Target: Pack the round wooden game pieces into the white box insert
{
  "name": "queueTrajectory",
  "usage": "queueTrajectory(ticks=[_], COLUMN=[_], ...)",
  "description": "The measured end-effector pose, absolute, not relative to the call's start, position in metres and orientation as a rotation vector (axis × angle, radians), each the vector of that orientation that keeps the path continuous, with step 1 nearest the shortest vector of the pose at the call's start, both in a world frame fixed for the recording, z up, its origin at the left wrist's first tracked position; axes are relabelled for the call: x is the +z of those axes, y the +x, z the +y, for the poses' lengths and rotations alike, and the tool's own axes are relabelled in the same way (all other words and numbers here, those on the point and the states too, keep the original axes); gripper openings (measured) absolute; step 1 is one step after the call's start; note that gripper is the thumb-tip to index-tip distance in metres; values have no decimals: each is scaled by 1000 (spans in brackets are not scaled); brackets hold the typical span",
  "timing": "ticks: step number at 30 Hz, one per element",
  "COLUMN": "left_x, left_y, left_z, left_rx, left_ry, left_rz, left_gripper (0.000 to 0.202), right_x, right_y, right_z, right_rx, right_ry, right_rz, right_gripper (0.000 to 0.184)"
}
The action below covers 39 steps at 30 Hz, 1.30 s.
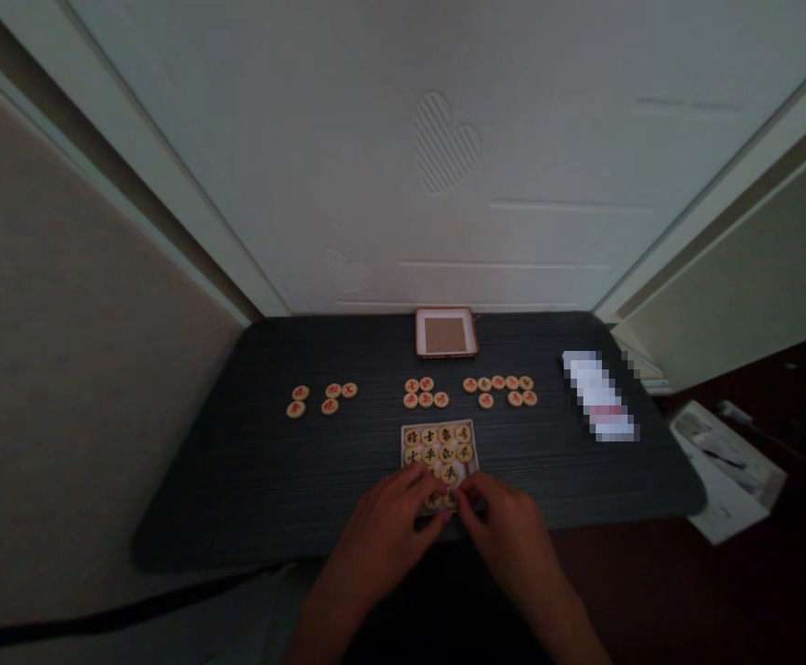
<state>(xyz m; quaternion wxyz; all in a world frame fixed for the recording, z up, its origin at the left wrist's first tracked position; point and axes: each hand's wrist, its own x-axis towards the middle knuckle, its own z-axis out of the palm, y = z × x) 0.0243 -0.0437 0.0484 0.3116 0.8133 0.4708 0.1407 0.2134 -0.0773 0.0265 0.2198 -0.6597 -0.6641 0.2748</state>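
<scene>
Left hand (390,515) and right hand (508,515) at tray (464,469) of black-lettered discs (447,453), fingers curled, can't tell if gripping

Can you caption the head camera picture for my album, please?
Left hand and right hand at a tray of round black-marked pieces on a dark table.

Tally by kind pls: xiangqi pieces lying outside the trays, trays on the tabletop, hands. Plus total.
Loose xiangqi pieces: 18
Trays: 2 (front tray, back tray)
Hands: 2 (left hand, right hand)
Total: 22
</scene>
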Motion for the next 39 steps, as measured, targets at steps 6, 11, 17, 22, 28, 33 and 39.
queueTrajectory(ticks=[6, 11, 17, 22, 28, 33, 39], left_x=[53, 56, 57, 56, 58, 57, 53], left_y=[26, 27, 28, 28, 29, 27, 23], left_z=[-43, -42, -42, -42, -41, -42, -40], left_rx=[358, 372, 362, 344, 337, 339, 405], left_ry=[2126, 2121, 2117, 2128, 2150, 2144, 2143], left_rz=[1205, 1203, 1170, 1167, 1167, 1148, 1189], left_gripper=[18, 18, 21, 18, 15, 13, 15], right_x=[28, 26, 24, 29, 34, 39, 41], right_y=[212, 215, 217, 225, 259, 283, 298], right_z=[-79, -77, -76, -70, -26, 31, 80], right_rx=[668, 688, 735, 650, 354, 195, 223], right_ry=[-1826, -1774, -1766, -1737, -1752, -1670, -1722], right_rz=[-1879, -1882, -1847, -1764, -1770, -1916, -2173], right_gripper=[14, 17, 16, 17, 21, 17, 12])
